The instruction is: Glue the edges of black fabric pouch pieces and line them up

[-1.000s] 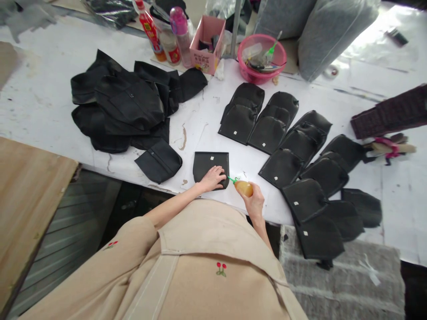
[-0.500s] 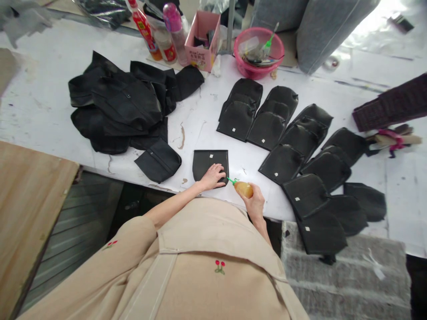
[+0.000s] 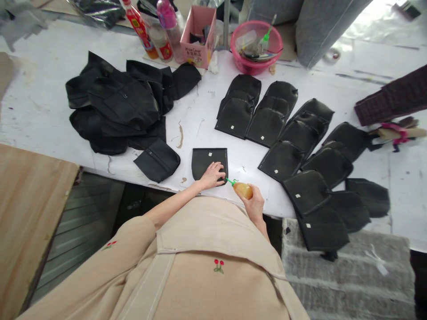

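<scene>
A black, round-bottomed flat piece (image 3: 204, 164) with a small white square near its straight top edge lies on the white table (image 3: 187, 133). My left hand (image 3: 212, 176) rests on its lower right part, fingers stretched out over the surface. In my right hand (image 3: 255, 202) is a squeeze bottle (image 3: 243, 191) of amber liquid with a green nozzle. The nozzle points left, its tip at the piece's right edge close to my left fingertips; whether it touches cannot be made out.
Black pieces (image 3: 123, 102) are heaped at the left. Several overlapping rows of black pieces (image 3: 283, 158) lie at the right, some past the table's front edge. At the back stand a pink bowl (image 3: 248, 69), a pink box (image 3: 197, 55) and bottles (image 3: 140, 29). A wooden board (image 3: 30, 200) is at the lower left.
The view has shifted slightly. Both hands, the bottle and the black piece keep nearly the same places relative to one another.
</scene>
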Demonstrator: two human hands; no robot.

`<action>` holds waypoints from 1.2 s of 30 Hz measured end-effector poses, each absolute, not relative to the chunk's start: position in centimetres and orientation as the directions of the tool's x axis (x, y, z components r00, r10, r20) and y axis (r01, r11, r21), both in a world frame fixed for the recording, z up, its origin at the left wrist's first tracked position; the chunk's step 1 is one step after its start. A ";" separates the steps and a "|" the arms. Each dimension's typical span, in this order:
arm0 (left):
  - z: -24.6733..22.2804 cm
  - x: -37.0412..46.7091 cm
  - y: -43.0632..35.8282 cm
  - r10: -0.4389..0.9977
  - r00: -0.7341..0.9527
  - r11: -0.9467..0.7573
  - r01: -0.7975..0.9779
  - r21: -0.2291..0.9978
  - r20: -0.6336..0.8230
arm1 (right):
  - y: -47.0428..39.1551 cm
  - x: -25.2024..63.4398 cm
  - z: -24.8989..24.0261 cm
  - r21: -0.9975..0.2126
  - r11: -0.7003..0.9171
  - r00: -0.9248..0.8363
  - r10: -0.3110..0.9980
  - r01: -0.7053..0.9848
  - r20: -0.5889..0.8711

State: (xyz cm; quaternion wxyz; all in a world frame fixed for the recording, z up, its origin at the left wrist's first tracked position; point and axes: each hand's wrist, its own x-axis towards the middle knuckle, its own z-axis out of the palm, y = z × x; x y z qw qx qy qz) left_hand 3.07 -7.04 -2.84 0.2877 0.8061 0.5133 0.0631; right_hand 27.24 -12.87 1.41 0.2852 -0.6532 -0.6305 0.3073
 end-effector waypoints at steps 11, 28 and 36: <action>-2.9 3.3 -6.8 0.838 0.498 -0.353 0.806 0.474 -0.223 | -14.5 27.8 1.1 -0.772 -0.035 -0.023 0.998 0.635 -0.063; -3.2 3.1 -6.8 0.838 0.493 -0.326 0.795 0.511 -0.234 | -15.4 28.2 -0.4 -0.831 -0.161 0.044 0.986 0.533 -0.163; -3.2 3.0 -6.8 0.846 0.483 -0.304 0.785 0.540 -0.226 | -15.6 28.6 -0.2 -0.850 -0.228 0.087 0.973 0.475 -0.212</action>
